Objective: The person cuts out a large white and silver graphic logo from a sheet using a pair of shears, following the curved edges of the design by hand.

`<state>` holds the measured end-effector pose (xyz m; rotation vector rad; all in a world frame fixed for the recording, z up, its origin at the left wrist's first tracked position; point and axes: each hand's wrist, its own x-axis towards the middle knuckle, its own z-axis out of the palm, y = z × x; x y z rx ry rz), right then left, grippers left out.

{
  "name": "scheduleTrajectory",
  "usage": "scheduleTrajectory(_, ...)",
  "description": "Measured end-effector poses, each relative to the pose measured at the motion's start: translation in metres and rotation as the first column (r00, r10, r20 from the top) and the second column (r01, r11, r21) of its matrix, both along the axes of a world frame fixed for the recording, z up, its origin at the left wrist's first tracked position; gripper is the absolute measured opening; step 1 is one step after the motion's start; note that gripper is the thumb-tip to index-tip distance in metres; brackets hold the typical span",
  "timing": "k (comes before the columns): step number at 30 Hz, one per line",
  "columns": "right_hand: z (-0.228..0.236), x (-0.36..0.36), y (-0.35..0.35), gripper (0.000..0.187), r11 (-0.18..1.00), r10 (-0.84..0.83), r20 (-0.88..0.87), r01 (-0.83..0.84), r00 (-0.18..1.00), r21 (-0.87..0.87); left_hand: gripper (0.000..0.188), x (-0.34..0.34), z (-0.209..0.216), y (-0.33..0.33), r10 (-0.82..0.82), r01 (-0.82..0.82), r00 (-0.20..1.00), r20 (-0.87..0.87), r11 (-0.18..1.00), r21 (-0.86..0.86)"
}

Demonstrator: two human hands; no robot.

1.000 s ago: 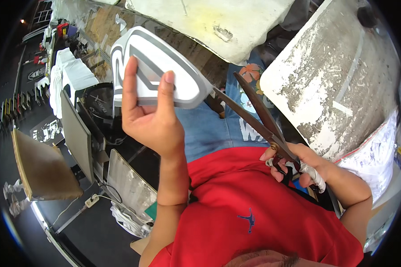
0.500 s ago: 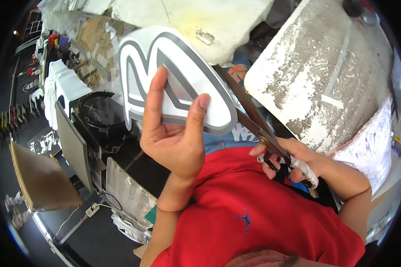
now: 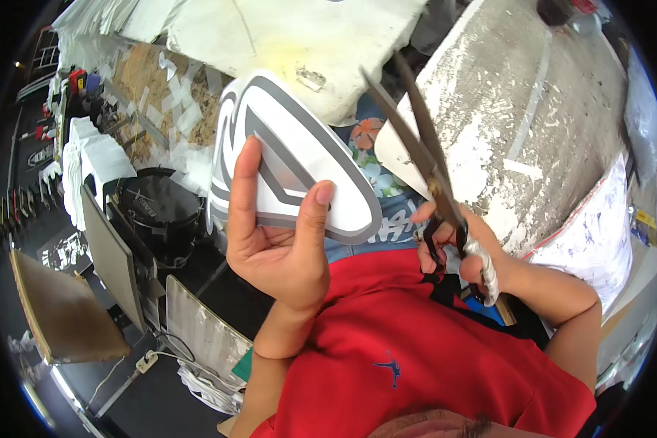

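Observation:
My left hand [image 3: 281, 244] grips a flat white cutout with grey outlines [image 3: 333, 162], thumb and forefinger on its front face and the other fingers behind it. The cutout has rounded edges and stands tilted in front of me. In my right hand [image 3: 452, 244] is a pair of large dark scissors [image 3: 432, 164], one handle wrapped in whitish tape. Their long blades point up and away, slightly parted, just right of the cutout and apart from it. Nothing shows between the blades.
A white, paint-worn board [image 3: 482, 117] leans at the right, above a white plastic bag [image 3: 588, 241]. A pale sheet-covered surface [image 3: 285, 44] lies ahead. Left are a round black container [image 3: 160, 208], upright panels [image 3: 113, 252] and a power strip [image 3: 147, 361] with a cable.
The scissors have drawn away from the cutout's right edge and swung more upright. The cutout has moved slightly down and turned, so its left part looks narrower.

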<state>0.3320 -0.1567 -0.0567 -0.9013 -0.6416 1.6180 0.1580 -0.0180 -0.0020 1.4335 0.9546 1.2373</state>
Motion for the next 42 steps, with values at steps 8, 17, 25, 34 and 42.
scheduleTrajectory(8, -0.005, 0.001, 0.000, 0.095, 0.947, 0.217, 0.414, -0.294, 0.884, 0.130, 0.065, 0.001, 0.004, -0.004, -0.084, 0.081, 0.995, -0.047, 0.995, -0.060)
scheduleTrajectory(17, -0.004, 0.007, 0.000, 0.099, 0.949, 0.203, 0.410, -0.281, 0.889, 0.140, 0.066, 0.004, -0.004, -0.012, -0.137, 0.135, 0.990, -0.024, 0.988, -0.073)
scheduleTrajectory(25, -0.002, 0.003, 0.000, 0.101, 0.971, 0.161, 0.307, -0.207, 0.938, 0.122, 0.065, 0.004, -0.011, -0.024, -0.177, 0.182, 0.983, 0.049, 0.972, -0.145)
scheduleTrajectory(34, -0.006, 0.003, -0.003, 0.100, 0.965, 0.084, 0.433, -0.182, 0.898, 0.189, 0.065, 0.001, -0.020, -0.026, -0.225, 0.225, 0.973, 0.052, 0.974, 0.001)
scheduleTrajectory(42, -0.009, 0.007, -0.005, 0.099, 0.954, 0.064, 0.580, -0.221, 0.812, 0.204, 0.065, 0.003, -0.022, -0.025, -0.244, 0.246, 0.967, 0.070, 0.969, -0.017)
